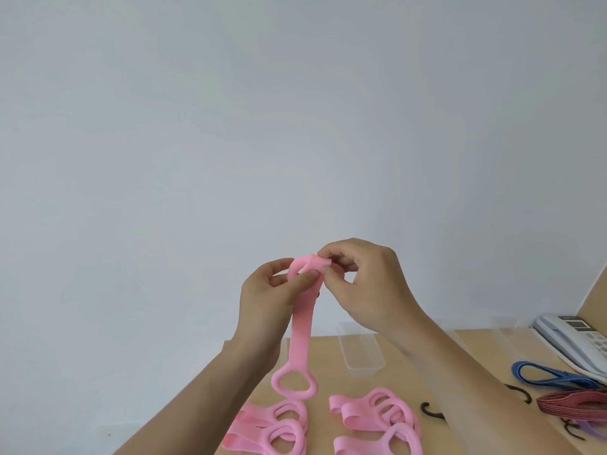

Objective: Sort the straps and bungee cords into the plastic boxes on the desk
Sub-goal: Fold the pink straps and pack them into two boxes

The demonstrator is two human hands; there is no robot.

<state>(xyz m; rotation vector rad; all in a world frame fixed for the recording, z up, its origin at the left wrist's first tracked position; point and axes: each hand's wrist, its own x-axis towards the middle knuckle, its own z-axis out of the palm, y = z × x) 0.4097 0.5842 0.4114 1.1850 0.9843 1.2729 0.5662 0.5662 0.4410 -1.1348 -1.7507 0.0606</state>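
Pinching the strap (300,326) at its top, left hand (262,290) and right hand (368,287) are holding it above the desk (322,362), seemingly folding the end; lower loop is hanging.

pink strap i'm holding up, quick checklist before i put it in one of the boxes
1. Grip: left hand pinches the pink strap below its top loop, and right hand pinches the folded top end: ok.
2. Strap bundled for boxing: it mostly hangs straight: not ok.
3. Lower loop free of the pink pile on the desk: it hangs above the pile, apart: ok.
4. Middle clear box open, nothing seen inside: ok.
5. Right clear box: too faint to see its contents: cannot tell.
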